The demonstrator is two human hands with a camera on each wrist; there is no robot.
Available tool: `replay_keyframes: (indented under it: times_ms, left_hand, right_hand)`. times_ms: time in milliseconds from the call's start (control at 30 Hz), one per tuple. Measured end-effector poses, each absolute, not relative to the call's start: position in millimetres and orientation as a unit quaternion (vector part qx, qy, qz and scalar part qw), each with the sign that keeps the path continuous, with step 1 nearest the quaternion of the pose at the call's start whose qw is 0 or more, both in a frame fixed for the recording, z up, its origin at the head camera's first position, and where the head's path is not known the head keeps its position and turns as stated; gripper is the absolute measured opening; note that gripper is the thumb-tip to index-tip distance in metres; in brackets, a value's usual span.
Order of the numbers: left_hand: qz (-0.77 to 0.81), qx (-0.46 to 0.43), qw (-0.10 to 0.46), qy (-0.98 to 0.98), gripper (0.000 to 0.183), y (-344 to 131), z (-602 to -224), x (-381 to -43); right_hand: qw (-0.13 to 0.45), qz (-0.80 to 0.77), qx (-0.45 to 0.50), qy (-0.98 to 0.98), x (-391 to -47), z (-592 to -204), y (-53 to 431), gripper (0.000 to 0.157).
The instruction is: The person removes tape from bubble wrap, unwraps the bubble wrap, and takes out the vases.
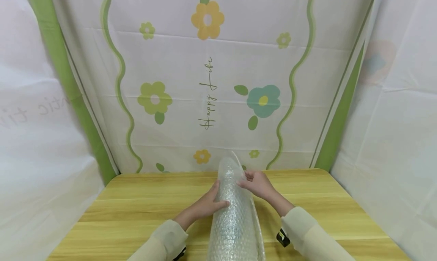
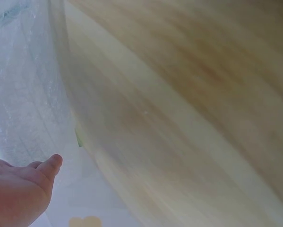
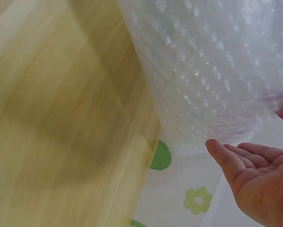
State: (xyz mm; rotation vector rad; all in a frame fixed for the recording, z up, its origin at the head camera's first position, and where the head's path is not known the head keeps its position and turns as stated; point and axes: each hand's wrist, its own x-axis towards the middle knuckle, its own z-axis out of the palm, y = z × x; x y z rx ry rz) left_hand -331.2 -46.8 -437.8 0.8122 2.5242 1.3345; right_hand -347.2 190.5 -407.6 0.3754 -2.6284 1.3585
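Observation:
A roll of clear bubble wrap [image 1: 229,215] stretches from the front toward the back of the wooden table, its far end overlapping the back cloth in the head view. My left hand [image 1: 204,206] rests on the roll's left side, thumb lying across the top and fingers extended along the side. In the left wrist view that hand [image 2: 21,189] is right at the plastic. On the other side, my right hand [image 1: 257,183] pinches the loose edge of the wrap near the far end. The right wrist view has the fingers of the right hand [image 3: 261,182] behind the sheet, its thumb at the frame's edge.
The yellow wooden table [image 1: 146,204] lies under the roll. White cloth with printed flowers [image 1: 177,139] hangs behind it, and more white cloth [image 1: 385,147] closes off the sides. Black bands [image 1: 282,237] show at the sleeve cuffs.

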Motion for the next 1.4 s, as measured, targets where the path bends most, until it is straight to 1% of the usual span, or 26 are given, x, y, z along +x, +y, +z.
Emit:
replay_keyframes:
  times_ms: [100,200,367,667,933,1133,1400]
  left_hand:
    - [0.448,0.272,0.084,0.847,0.101,-47,-437,-330]
    - [0.448,0.271,0.087,0.848,0.101,-47,-437,-330]
    - [0.447,0.269,0.090,0.849,0.101,-47,-438,-331]
    - [0.441,0.270,0.090,0.851,0.101,-47,-436,-330]
    - [0.440,0.269,0.092,0.852,0.101,-47,-435,-329]
    - [0.443,0.267,0.094,0.851,0.100,-48,-433,-327]
    - [0.441,0.267,0.095,0.852,0.100,-47,-433,-327]
  right_hand:
    - [0.087,0.461,0.140,-0.872,-344,-409,193,0.051]
    - [0.085,0.460,0.134,-0.873,-342,-411,197,0.050]
    - [0.072,0.459,0.099,-0.880,-338,-412,208,0.055]
    - [0.046,0.446,0.077,-0.890,-337,-418,229,0.058]
    - [0.041,0.421,0.089,-0.902,-335,-427,244,0.066]
    - [0.036,0.395,0.080,-0.914,-334,-432,252,0.074]
    - [0.027,0.380,0.074,-0.921,-334,-438,261,0.079]
